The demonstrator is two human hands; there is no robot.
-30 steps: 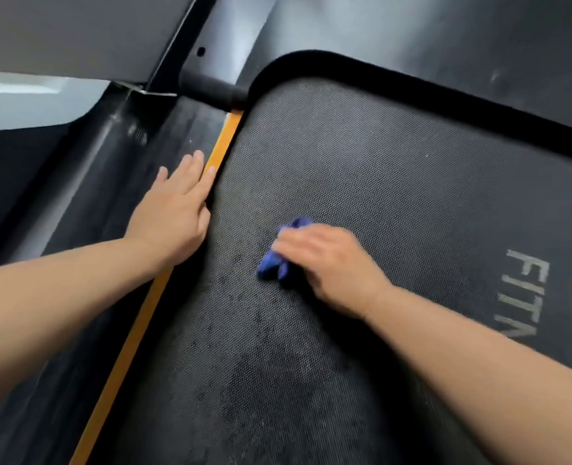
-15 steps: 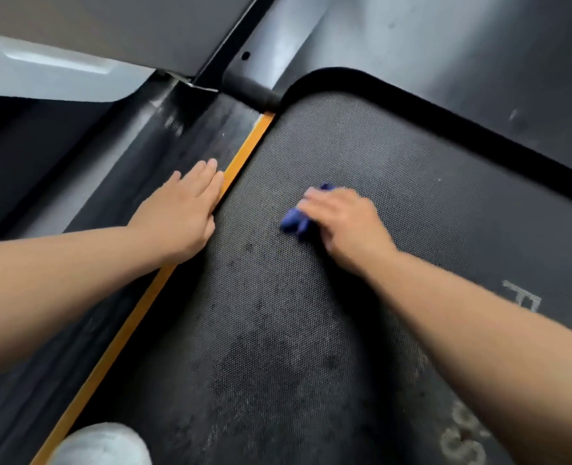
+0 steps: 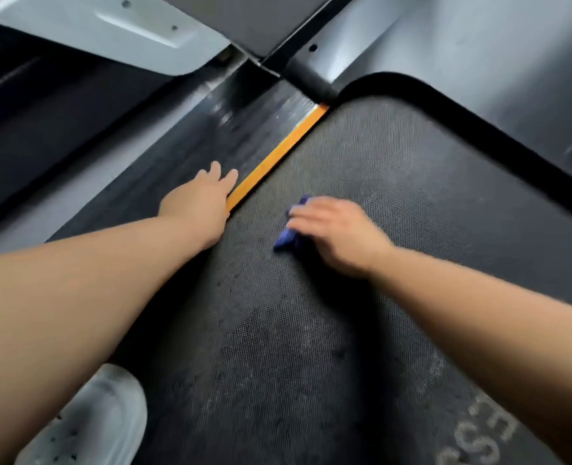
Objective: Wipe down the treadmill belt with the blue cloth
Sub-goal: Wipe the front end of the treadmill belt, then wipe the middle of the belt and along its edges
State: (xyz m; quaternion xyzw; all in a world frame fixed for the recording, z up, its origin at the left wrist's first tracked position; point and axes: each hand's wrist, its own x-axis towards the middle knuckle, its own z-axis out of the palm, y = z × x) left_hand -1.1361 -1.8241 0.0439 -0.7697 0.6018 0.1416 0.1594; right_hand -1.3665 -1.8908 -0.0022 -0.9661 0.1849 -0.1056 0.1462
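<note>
The black textured treadmill belt (image 3: 395, 169) fills the middle and right of the head view. My right hand (image 3: 336, 233) presses a crumpled blue cloth (image 3: 289, 231) flat onto the belt; only the cloth's left part shows past my fingers. My left hand (image 3: 200, 204) lies flat with fingers apart on the dark side rail (image 3: 190, 156), its edge touching the orange strip (image 3: 278, 156) along the belt. It holds nothing.
A dark motor cover (image 3: 479, 45) closes off the belt's far end. A grey upright and pale panel (image 3: 110, 25) stand at the top left. A white shoe (image 3: 93, 421) rests on the side rail at the bottom left. White lettering (image 3: 482, 434) marks the belt near me.
The view has shifted back and left, so more of the rail and the shoe show. My right hand and the cloth have slid back towards me on the belt. My left hand stays braced.
</note>
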